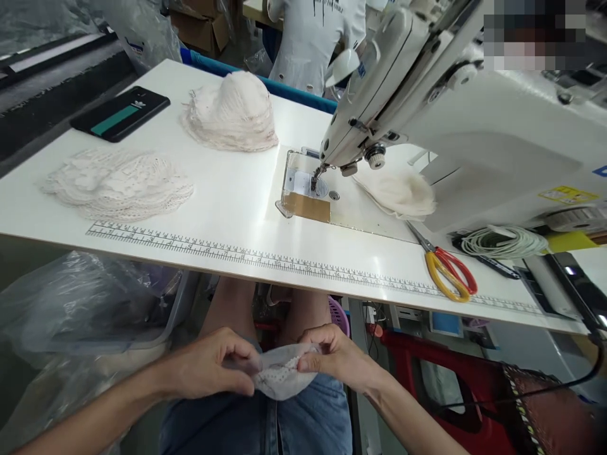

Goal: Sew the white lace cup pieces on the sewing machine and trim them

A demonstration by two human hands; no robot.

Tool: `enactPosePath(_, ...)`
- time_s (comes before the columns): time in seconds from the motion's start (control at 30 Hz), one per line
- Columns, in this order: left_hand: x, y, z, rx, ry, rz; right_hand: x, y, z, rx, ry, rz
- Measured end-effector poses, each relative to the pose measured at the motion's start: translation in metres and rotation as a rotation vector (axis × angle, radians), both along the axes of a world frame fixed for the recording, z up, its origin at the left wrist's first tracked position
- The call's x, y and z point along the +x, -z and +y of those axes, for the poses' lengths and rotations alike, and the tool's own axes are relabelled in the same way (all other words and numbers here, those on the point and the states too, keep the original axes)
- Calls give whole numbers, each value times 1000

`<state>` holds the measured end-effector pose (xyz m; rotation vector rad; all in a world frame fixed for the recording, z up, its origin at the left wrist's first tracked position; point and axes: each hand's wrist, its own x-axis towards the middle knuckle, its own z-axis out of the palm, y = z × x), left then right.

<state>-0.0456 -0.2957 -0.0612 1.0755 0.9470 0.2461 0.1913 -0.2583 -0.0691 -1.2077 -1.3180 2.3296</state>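
Note:
Over my lap, both hands hold a small white piece of sheer fabric with a lacy edge (pixel 284 373). My left hand (pixel 215 363) pinches its left end between thumb and fingers. At the other end, my right hand (pixel 327 357) grips the cloth with the thumb on top. Beyond them on the table stands a white sewing machine (pixel 403 95), its presser foot (pixel 315 182) over the needle plate. A domed stack of cream fabric pieces (pixel 232 114) sits left of the machine. Nearer lies a flatter pile of lacy pieces (pixel 121 184). More cream fabric (pixel 401 189) rests under the machine's arm.
Scissors with yellow and red handles (pixel 450 272) lie by the table's front edge, along a printed ruler (pixel 265 258). A phone (pixel 121 114) is at the far left. Coiled cord (pixel 505 241) sits at right. Below are a plastic-lined bin (pixel 175 316) and a red chair (pixel 408 354). A person (pixel 308 44) sits beyond.

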Motion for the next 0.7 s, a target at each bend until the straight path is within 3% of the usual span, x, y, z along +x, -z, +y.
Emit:
enactPosePath(0.1,2,-1,-1,69,-124,69,-6,-17,9,58,21,-67)
enactPosePath(0.17,-6,-13,5,113,-128,51,-13,-35,19,98,-36,-58)
enactPosePath(0.27,-34,-46,21,195,-50,3,-29,-68,41,221,-255,4)
enactPosePath(0.37,-68,-81,44,279,-183,44,-57,-96,72,383,-316,47)
enactPosePath(0.47,-104,-108,85,314,-354,60,-97,-112,117,534,-77,146)
enactPosePath(0.57,-138,-125,144,423,-439,91,-144,-119,177,898,233,61)
enactPosePath(0.7,-163,-137,233,753,-524,277,-198,-120,269,1076,455,-104)
